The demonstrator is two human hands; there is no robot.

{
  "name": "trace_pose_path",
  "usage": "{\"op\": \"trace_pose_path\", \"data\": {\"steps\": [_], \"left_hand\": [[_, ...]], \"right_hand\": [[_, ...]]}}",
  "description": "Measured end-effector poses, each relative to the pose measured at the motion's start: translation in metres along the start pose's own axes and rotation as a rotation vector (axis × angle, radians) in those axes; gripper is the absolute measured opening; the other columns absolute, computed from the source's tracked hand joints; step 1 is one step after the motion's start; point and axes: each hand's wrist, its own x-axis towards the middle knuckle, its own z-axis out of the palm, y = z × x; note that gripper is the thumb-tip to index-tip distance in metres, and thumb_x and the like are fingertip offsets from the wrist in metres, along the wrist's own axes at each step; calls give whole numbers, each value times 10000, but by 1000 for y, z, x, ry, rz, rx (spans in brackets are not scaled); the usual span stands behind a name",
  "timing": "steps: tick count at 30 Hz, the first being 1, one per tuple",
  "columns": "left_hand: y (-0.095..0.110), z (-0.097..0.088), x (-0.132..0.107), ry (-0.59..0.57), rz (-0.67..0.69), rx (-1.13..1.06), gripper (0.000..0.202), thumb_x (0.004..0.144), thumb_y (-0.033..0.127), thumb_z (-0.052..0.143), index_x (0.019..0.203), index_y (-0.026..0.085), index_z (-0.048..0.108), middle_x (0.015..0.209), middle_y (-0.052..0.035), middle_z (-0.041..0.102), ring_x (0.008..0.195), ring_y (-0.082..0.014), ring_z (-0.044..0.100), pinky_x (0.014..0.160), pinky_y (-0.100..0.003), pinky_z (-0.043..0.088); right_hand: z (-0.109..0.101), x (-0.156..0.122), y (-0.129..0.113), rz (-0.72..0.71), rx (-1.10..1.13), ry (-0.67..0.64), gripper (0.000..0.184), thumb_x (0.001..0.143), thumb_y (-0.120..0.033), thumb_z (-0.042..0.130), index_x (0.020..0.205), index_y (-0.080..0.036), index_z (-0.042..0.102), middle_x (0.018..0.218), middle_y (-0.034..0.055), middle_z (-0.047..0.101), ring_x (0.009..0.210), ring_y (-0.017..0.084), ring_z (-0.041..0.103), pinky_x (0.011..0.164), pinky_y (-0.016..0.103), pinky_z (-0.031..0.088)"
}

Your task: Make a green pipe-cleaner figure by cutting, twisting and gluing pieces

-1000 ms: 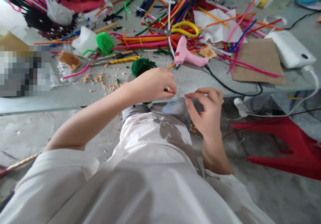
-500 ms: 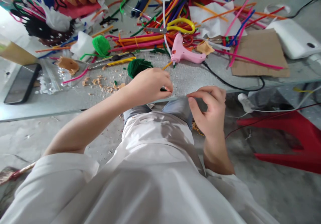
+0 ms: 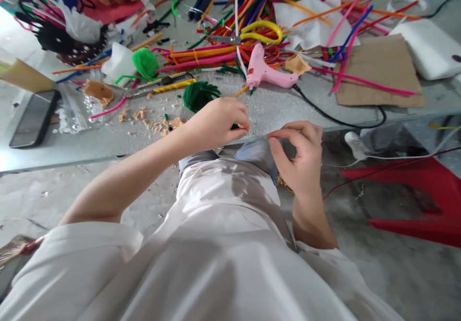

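My left hand (image 3: 225, 122) hovers at the table's front edge, its fingers bent into a pinch; whatever lies between the fingertips, if anything, is too small to make out. Across a narrow gap, my right hand (image 3: 300, 150) also pinches, thumb against forefinger, with nothing I can name between them. Just behind the left hand sits a dark green pipe-cleaner bundle (image 3: 200, 95). A pink glue gun (image 3: 270, 74) rests beyond both hands, nozzle pointing toward me. Yellow-handled scissors (image 3: 261, 33) lie behind it.
Pipe cleaners (image 3: 201, 58) in many colours cover the back of the table. A utility knife (image 3: 169, 83), a bright green ball (image 3: 145, 63) and a phone (image 3: 34, 119) lie to the left. Cardboard (image 3: 382, 74) and a white box (image 3: 428, 47) are at right; a red stool (image 3: 425, 191) stands below.
Both hands keep almost the same pinched pose and place. The camera view has shifted slightly; nothing on the table has visibly moved.
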Motion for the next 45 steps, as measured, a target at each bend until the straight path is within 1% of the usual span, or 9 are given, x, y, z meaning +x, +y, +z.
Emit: {"op": "trace_pose_path", "data": {"steps": [13, 24, 27, 30, 33, 37, 41, 43, 45], "left_hand": [[1, 10, -6, 93, 54, 111, 277, 938, 223, 496, 815, 215, 744, 862, -23, 743, 860, -172, 662, 789, -316, 440], [-1, 13, -17, 112, -22, 133, 266, 990, 346, 546, 890, 230, 764, 927, 6, 768, 946, -179, 676, 805, -353, 331], [-1, 5, -17, 31, -8, 128, 255, 980, 395, 573, 930, 257, 781, 952, 8, 769, 1015, -198, 651, 856, -365, 319], [-1, -3, -17, -20, -31, 92, 206, 961, 364, 601, 998, 276, 783, 1010, 5, 769, 1065, -213, 627, 905, -374, 317], [-4, -4, -16, 10, -94, 108, 208, 943, 343, 616, 1054, 268, 775, 1084, -16, 760, 1102, -241, 601, 935, -395, 323], [-4, -1, -15, 30, -85, 161, 224, 956, 311, 570, 905, 235, 775, 1065, -21, 755, 1092, -250, 583, 936, -419, 339], [-4, -8, -14, 113, -34, 81, 146, 910, 246, 604, 896, 220, 747, 974, -10, 774, 1034, -222, 644, 932, -391, 406], [-10, -20, -11, 212, -47, -37, 115, 869, 223, 640, 904, 206, 748, 924, -11, 776, 918, -191, 682, 870, -347, 463], [-24, -35, -6, 326, -104, -175, 104, 833, 218, 677, 896, 181, 752, 874, -19, 765, 805, -162, 681, 777, -307, 495]], "right_hand": [[-2, 0, 1, -25, 40, 35, 92, 900, -260, 642, 869, -258, 729, 915, 48, 652, 994, 262, 590, 916, 470, 465], [-5, 8, -4, -88, 58, 83, 75, 878, -247, 665, 840, -246, 730, 906, 52, 644, 943, 260, 609, 885, 483, 488], [-5, 34, -2, -170, 50, 82, 94, 901, -278, 648, 853, -248, 722, 909, 57, 636, 935, 260, 622, 913, 511, 487], [8, 82, 7, -200, -36, -24, 104, 918, -304, 636, 857, -256, 705, 954, 90, 631, 1044, 313, 591, 987, 582, 442], [38, 139, 22, -226, -71, -154, 80, 839, -345, 731, 824, -276, 693, 1007, 108, 629, 1158, 382, 506, 1006, 639, 411], [91, 194, 30, -310, -162, -378, 144, 722, -320, 818, 709, -281, 679, 1026, 105, 628, 1175, 431, 456, 1024, 721, 333], [121, 207, 25, -257, -232, -529, 239, 685, -253, 827, 576, -234, 616, 943, 139, 622, 1216, 476, 412, 1001, 736, 305], [122, 205, 22, -225, -198, -548, 268, 695, -213, 805, 547, -223, 582, 868, 142, 616, 1232, 474, 406, 1005, 716, 309], [114, 204, 21, -180, -141, -553, 267, 693, -207, 805, 562, -219, 572, 801, 130, 612, 1199, 443, 451, 981, 658, 372]]}}
